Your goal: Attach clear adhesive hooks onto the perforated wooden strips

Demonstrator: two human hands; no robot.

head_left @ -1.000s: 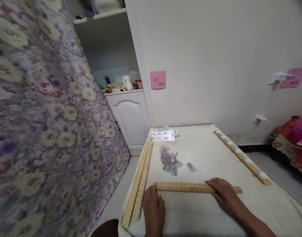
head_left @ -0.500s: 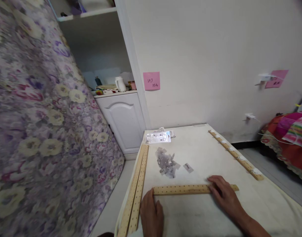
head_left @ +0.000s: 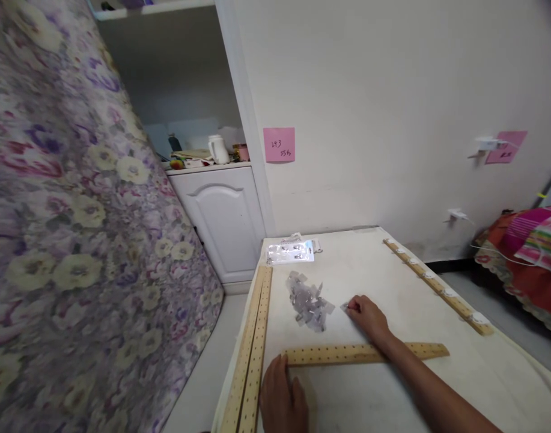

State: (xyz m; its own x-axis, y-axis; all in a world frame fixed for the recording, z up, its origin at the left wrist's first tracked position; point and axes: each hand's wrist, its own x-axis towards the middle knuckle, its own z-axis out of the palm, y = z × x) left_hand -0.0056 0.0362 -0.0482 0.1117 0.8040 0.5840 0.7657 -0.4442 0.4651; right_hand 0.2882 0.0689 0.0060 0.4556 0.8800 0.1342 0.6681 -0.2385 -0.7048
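Note:
A wooden strip with rows of small holes (head_left: 333, 355) lies crosswise near the front of the cloth-covered table. My left hand (head_left: 282, 397) rests at its left end, fingertips touching the edge and thumb apart, not wrapped round it. My right hand (head_left: 368, 317) reaches over the strip, thumb and fingers pinched on a small grey plastic packet (head_left: 346, 307); most of the packet is hidden by the fingers. Left of that hand is a pile of similar small grey packets (head_left: 307, 304), whose contents are too small to tell.
Two long perforated wooden strips (head_left: 259, 325) lie along the table's left edge. Another strip (head_left: 437, 285) with several white pieces on it lies on the right. Clear packaging (head_left: 289, 252) sits at the back. A floral curtain (head_left: 99, 240) hangs at left.
My right hand has left the wooden strip, moved forward and left, and pinched the lone grey packet beside the pile. My left hand has stayed at the strip's left end.

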